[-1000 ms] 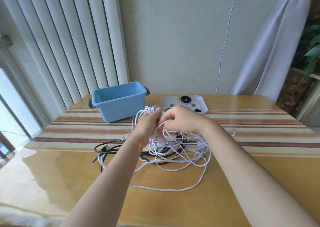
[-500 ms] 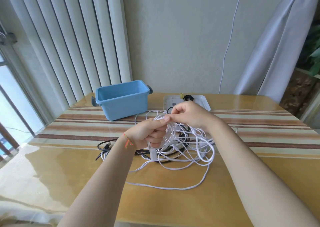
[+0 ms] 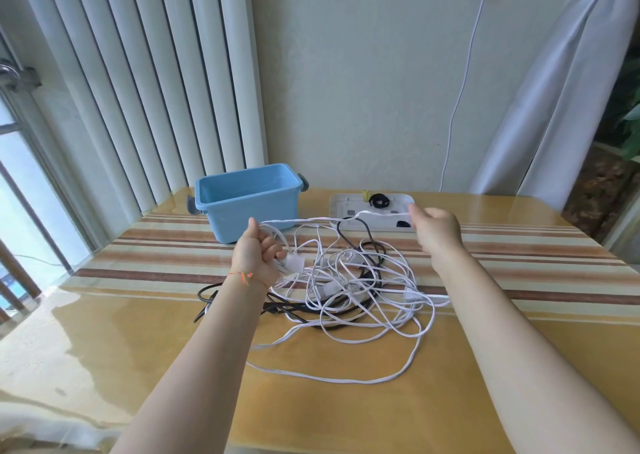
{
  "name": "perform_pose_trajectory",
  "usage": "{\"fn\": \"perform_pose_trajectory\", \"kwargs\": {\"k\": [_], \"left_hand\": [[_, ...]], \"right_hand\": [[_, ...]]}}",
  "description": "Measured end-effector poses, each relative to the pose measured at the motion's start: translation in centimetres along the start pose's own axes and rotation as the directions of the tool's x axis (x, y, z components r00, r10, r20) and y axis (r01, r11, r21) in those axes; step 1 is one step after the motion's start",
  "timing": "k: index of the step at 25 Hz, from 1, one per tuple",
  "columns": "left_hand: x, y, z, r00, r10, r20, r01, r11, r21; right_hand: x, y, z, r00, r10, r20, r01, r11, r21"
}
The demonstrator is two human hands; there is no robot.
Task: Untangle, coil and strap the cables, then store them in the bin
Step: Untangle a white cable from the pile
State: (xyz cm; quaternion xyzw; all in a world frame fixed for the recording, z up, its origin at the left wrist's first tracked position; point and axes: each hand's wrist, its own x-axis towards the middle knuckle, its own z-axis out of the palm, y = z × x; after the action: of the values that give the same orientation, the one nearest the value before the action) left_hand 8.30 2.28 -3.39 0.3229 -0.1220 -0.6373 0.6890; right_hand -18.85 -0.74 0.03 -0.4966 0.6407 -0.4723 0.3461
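Cables point(image 3: 349, 290) lie in a loose tangle at the centre of the frame, thin white flat cord looped over thicker black cord, on a glossy table point(image 3: 145, 332) with a striped runner. The left hand point(image 3: 259, 254), left of centre, is curled round a bunch of white loops and a small white plug. The right hand point(image 3: 437, 226), right of centre, pinches one white strand, which runs nearly straight across to the left hand, above the pile. A smooth blue plastic bin point(image 3: 247, 204), rectangular with grey handles, stands open in the upper middle, behind the left hand. A flat white tray point(image 3: 372, 211) sits beside it, holding small black rings.
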Motion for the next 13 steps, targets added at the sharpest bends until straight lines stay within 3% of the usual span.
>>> {"fn": "perform_pose_trajectory", "kwargs": {"k": [2,4,7,9,11,13], "left_hand": [[-0.3,-0.5,0.4,0.999,-0.025,0.022,0.021,0.988,0.15],[-1.0,-1.5,1.5,0.998,-0.053,0.043,0.034,0.935,0.354],[-2.3,-2.4,3.2,0.977,-0.161,0.142,0.044,0.797,0.602],[-3.1,-2.4,3.8,0.92,-0.306,0.244,0.053,0.715,0.697],[-3.5,-1.9,3.7,0.85,-0.418,0.321,0.098,0.724,0.682],[-3.0,-1.5,2.9,0.761,-0.497,0.417,0.212,0.798,0.564]], "right_hand": [[0.3,0.5,0.5,0.998,-0.055,-0.003,0.049,0.91,-0.411],[-0.7,-0.4,1.9,0.975,-0.176,0.133,0.22,0.823,-0.524],[-3.7,-3.1,3.8,0.86,-0.389,0.331,0.486,0.822,-0.296],[-4.6,-3.7,4.6,0.792,-0.4,0.462,0.532,0.824,-0.198],[-4.8,-3.6,4.9,0.759,-0.387,0.524,0.534,0.83,-0.16],[-4.4,-3.7,4.7,0.767,-0.391,0.509,0.524,0.839,-0.145]]}}
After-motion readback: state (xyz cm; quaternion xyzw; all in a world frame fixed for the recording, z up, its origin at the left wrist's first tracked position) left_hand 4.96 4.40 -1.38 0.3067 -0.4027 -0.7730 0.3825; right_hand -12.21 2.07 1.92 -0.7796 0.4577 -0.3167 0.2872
